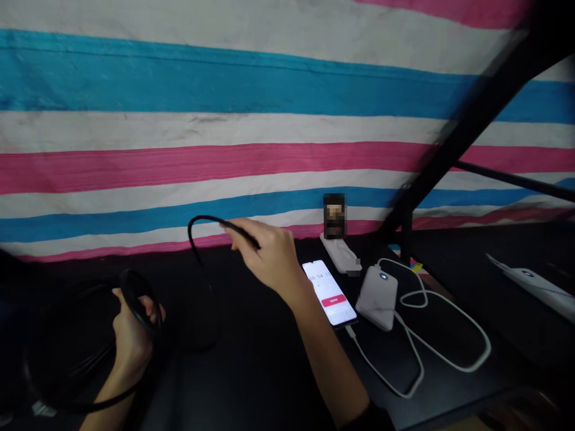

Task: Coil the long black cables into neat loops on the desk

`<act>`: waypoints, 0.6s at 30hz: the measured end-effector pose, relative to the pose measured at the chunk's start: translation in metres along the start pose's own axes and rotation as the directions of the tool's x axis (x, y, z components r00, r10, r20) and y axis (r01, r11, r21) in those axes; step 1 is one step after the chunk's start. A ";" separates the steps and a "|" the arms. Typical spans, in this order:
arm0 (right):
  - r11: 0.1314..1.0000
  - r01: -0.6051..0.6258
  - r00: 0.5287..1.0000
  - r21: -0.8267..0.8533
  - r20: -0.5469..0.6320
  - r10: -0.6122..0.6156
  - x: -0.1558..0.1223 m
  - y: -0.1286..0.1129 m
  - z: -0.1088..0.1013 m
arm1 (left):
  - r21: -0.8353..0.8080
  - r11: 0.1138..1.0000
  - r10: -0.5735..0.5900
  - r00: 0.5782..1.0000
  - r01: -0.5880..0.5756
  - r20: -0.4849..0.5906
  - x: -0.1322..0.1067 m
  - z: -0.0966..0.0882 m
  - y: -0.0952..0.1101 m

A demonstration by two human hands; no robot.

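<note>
My left hand (132,332) grips a coiled bundle of black cable (135,293) at the lower left of the dark table (251,371). My right hand (269,254) is raised above the table's middle, pinching a free length of the same black cable, which loops up and left from my fingers. Part of the coil trails off into the dark at the far left and is hard to make out.
A phone (329,291) with a lit timer screen lies just right of my right hand. A white power bank (380,296) with white cables (431,335) lies beside it. A white power strip (340,253) sits behind. Another white strip (534,284) lies far right. A striped tarp (224,120) hangs behind.
</note>
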State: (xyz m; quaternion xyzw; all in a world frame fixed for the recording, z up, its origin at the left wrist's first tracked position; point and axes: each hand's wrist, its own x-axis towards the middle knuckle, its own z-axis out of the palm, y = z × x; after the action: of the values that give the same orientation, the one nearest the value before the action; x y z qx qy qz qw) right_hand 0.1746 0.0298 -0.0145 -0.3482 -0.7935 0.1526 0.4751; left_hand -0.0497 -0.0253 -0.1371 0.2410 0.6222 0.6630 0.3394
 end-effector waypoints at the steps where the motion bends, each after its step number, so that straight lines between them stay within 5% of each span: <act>1: 0.999 -0.029 0.998 0.020 -0.048 0.030 0.002 0.003 -0.001 | -0.005 0.999 -0.036 0.999 0.036 -0.002 0.002 -0.001 0.000; 6: 0.963 -0.058 0.930 0.262 -0.336 0.147 0.008 0.016 -0.015 | -0.140 0.990 -0.044 0.997 0.035 -0.058 0.008 -0.005 0.003; 15: 0.881 0.123 0.590 0.457 -0.747 0.306 0.011 0.022 -0.054 | -0.217 0.968 0.065 0.961 -0.126 -0.267 0.003 -0.003 0.011; 18: 0.886 0.222 0.545 0.408 -0.805 0.234 0.010 0.008 -0.046 | -0.089 0.974 0.179 0.951 -0.207 -0.252 -0.001 -0.002 0.010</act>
State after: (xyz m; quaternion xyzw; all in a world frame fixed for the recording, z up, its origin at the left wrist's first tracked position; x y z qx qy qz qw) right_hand 0.2142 0.0381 0.0099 -0.2568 -0.4070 0.1543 0.8629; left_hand -0.0521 -0.0271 -0.1273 0.1979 0.5936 0.7520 0.2075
